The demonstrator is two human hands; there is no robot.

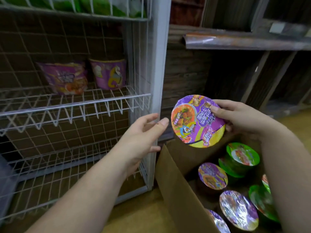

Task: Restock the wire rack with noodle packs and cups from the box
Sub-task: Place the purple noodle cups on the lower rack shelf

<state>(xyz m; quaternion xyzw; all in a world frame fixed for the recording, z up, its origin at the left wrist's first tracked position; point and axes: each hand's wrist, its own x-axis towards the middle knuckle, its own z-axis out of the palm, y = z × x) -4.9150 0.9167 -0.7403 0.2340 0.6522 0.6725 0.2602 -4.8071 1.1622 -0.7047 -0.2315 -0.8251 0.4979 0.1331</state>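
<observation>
Now right hand point(242, 118) grips purple cup point(197, 121) w/ thumb.

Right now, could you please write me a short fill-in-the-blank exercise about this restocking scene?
1. The right hand holds a noodle cup whose lid is mostly ____.
2. The left hand is ____, holding nothing.
3. On the wire rack's middle shelf a purple noodle pack stands to the ____ of a purple cup.
4. The cardboard box holds purple and ____ cups.

Missing words: purple; open; left; green
</observation>
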